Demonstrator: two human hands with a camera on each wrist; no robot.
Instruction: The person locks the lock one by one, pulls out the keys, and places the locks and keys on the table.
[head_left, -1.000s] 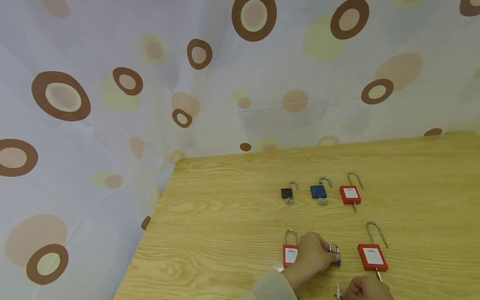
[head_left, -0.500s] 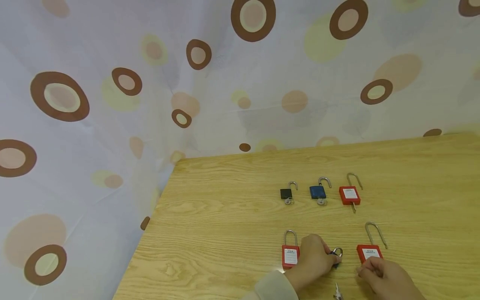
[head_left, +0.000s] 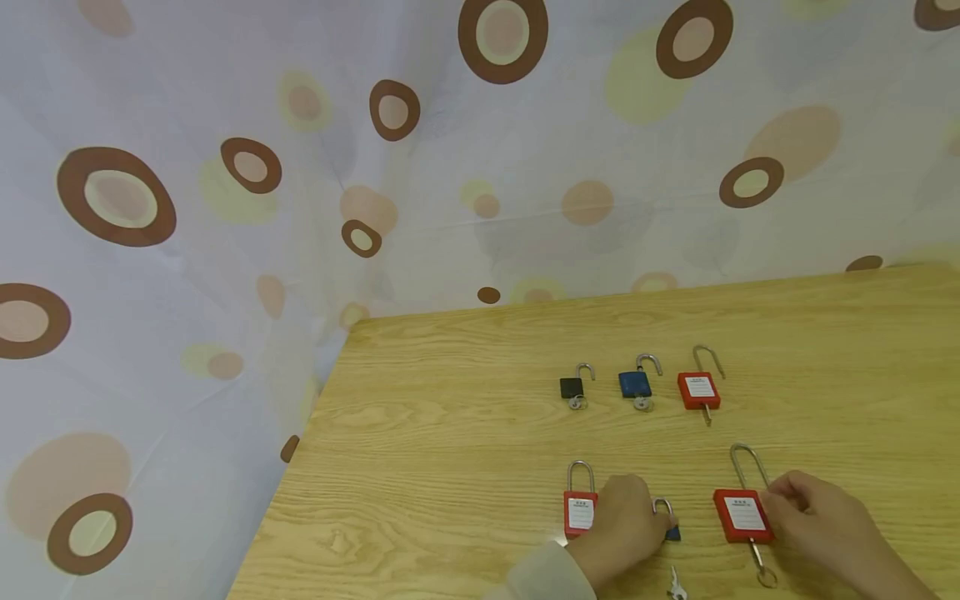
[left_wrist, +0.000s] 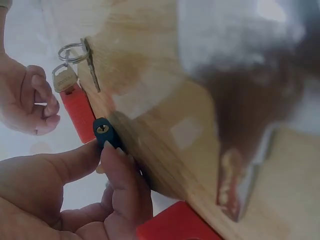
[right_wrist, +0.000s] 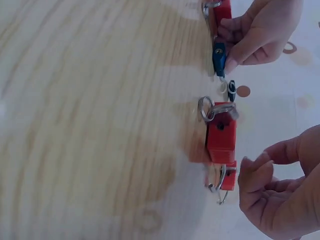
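Shifts loosely curled, empty right hand point(head_left: 821, 515) up beside the red padlock point(head_left: 742, 514) at lower right; pinches blue padlock point(head_left: 673, 533) in left hand point(head_left: 624, 523), seemingly to keep it steady.

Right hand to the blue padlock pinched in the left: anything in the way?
Yes. The near-right red padlock, shackle open, lies on the table between the right hand and the blue padlock in the left hand. Going over it would probably clear.
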